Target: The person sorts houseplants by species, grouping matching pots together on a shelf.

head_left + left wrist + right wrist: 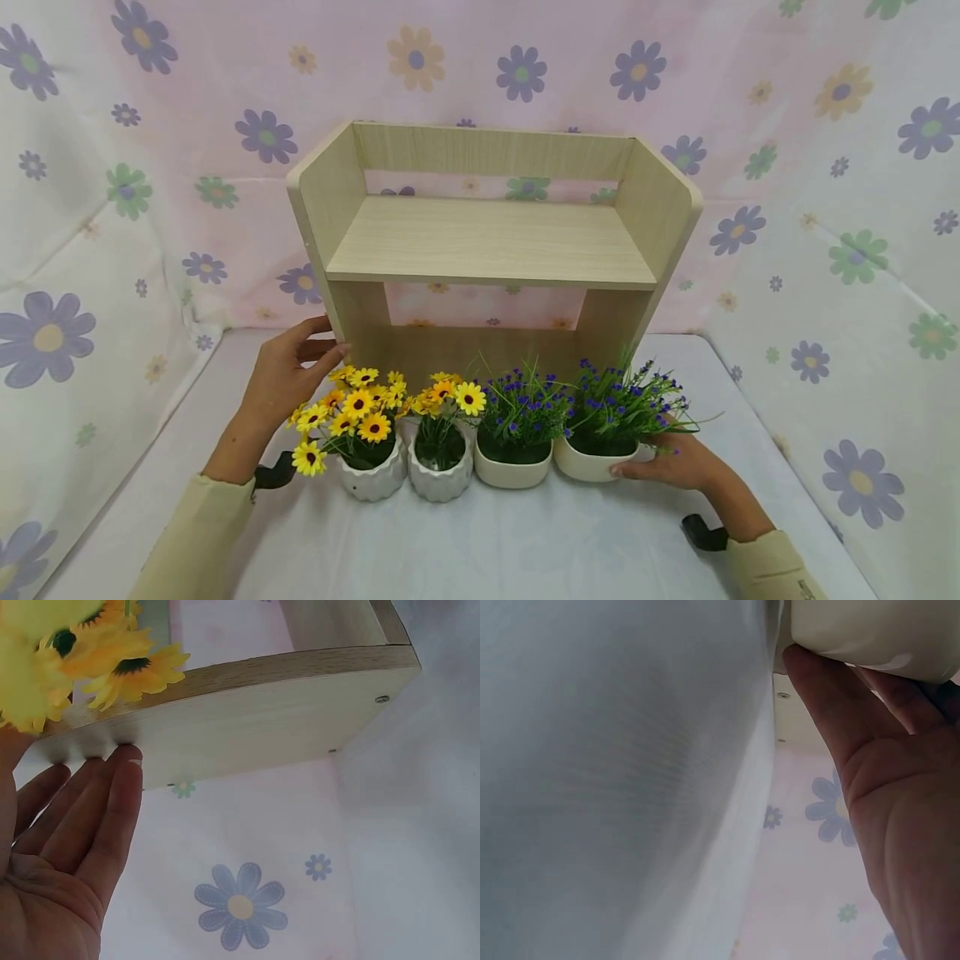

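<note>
- backdrop [337, 92]: flower-printed cloth behind and at both sides, hung there, i'd guess, to screen off the work area.
- table [525, 550]: pale-covered, bearing all that i have to work with.
- shelf [487, 242]: two tiers of pale wood, upright near the backdrop with its open front toward my head view. set back like this, it leaves room for the row of pots before it.
- right purple plant [592, 460]: in a cream pot at the right end of that row, in front of the shelf. i cannot tell whether its base rests fully on the table.
- left yellow plant [372, 482]: in a ribbed white pot at the left end, blooms spreading out past its rim.
- left purple plant [513, 472]: cream pot just beside its twin, so like sits with like.
- right yellow plant [441, 481]: ribbed white pot, second from the left; the close line looks meant for tidiness.
- right hand [678, 462]: grips the right purple plant's pot low, thumb at the front, the other fingers partly hidden; low on the pot, i judge, to spare the leaves.
- left hand [285, 375]: fingers extended, tips against the shelf's left side, thumb near its front edge. i read that as steadying, not lifting.
- black pieces [705, 533]: one at each wrist, presumably camera mounts.
- screws [382, 699]: set in the shelf's side, probably fastening its boards.
</note>
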Motion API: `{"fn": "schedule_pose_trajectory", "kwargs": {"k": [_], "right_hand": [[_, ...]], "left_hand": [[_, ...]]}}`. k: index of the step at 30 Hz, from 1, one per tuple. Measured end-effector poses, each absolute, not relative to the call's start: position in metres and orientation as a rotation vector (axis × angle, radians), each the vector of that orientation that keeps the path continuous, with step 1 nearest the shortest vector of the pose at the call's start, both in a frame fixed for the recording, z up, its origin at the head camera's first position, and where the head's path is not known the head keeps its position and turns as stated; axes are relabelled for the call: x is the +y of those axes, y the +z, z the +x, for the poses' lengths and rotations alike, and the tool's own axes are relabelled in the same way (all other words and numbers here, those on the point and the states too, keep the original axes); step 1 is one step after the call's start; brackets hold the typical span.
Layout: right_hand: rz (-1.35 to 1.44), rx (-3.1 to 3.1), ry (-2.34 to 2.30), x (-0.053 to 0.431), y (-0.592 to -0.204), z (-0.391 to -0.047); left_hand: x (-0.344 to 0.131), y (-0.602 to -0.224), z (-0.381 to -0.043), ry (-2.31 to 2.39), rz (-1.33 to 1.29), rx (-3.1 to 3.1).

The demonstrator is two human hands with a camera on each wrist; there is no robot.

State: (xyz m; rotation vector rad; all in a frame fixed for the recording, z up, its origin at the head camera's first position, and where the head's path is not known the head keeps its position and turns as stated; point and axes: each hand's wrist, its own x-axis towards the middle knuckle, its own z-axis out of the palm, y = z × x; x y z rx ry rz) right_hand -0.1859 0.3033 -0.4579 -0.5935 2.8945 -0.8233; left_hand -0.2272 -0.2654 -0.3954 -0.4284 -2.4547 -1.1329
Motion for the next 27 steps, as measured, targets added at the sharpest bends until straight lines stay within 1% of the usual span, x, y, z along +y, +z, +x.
{"fn": "schedule_pose_trajectory", "kwargs": {"k": [10,18,22,27], "right_hand": [[-0.516,2.927,-0.913,0.304,-0.449,-0.183],[-0.773,2.962,-1.013,0.301,-0.441,-0.181],[-0.83,2.975,-1.041,0.299,-0.434,-0.178],[-0.806,2.961,-1.131,0.295,-0.425,-0.172]], "left_hand": [[-0.266,-0.396,-0.228,-1.125,-0.442,-2.459],[-0.267,-0.397,-0.227,-1.131,-0.441,-2.459],[-0.265,-0.396,-0.227,-1.145,-0.424,-2.465],[-0.265,-0.396,-0.227,-1.144,-0.419,-2.475]]}}
